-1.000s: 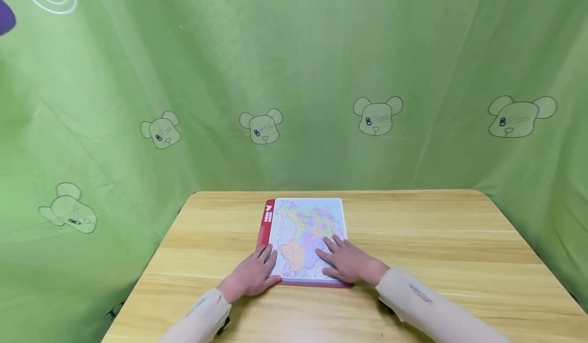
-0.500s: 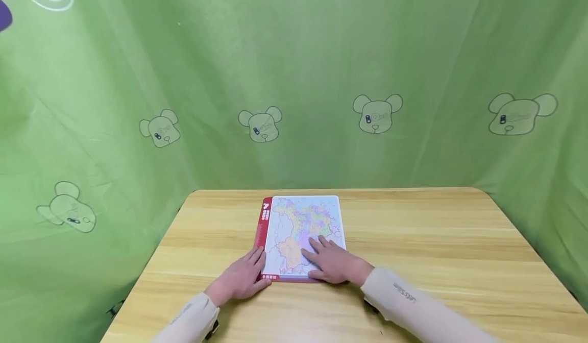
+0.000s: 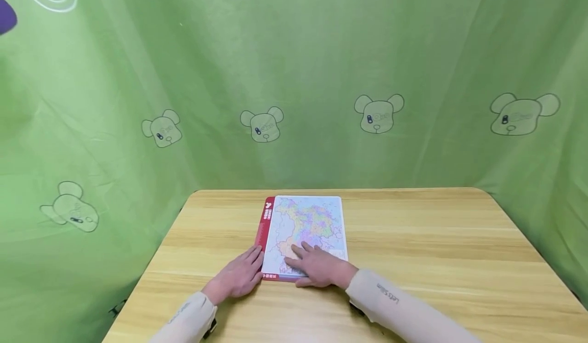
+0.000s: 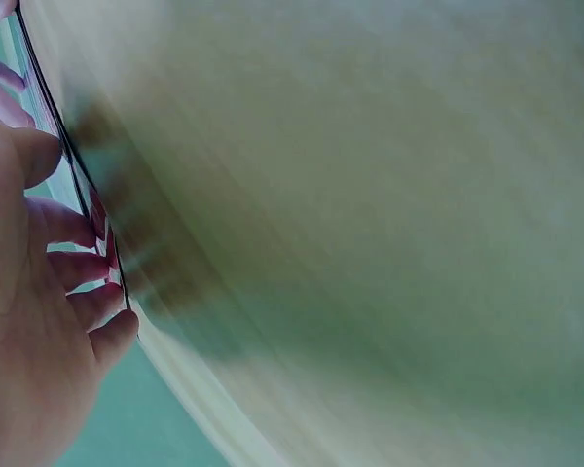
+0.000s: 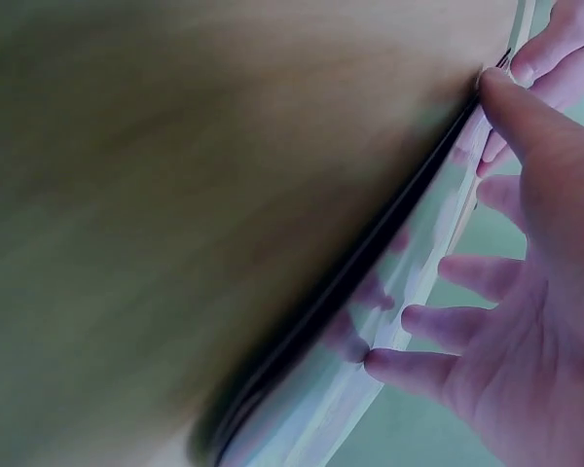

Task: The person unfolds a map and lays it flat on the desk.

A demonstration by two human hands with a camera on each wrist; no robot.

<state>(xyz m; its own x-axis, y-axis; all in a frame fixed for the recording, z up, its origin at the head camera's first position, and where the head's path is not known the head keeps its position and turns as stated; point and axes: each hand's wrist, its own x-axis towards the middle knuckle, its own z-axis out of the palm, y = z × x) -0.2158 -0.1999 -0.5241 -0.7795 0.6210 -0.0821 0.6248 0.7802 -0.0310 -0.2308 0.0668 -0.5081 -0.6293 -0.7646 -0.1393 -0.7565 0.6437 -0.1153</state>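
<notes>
A flat map board [image 3: 305, 220] with a pastel, many-coloured map lies on the wooden table, a red strip [image 3: 265, 225] along its left side. My left hand [image 3: 239, 275] rests at the near left corner, its straight fingers over the red strip. On the near part of the map lies my right hand [image 3: 319, 267], fingers spread, hiding part of the print. In the right wrist view, the fingertips of the right hand [image 5: 555, 263] meet the glossy surface and the thumb reaches the dark near edge. The left wrist view shows the left hand [image 4: 19, 292] along the board's edge.
The light wooden table [image 3: 436, 241] extends on both sides of the board. Behind and beside it hangs a green curtain [image 3: 312, 67] printed with bear heads.
My right hand has slid left across the map, uncovering its right side. The left hand has shifted a little left, off the map onto the red strip, exposing the near left corner.
</notes>
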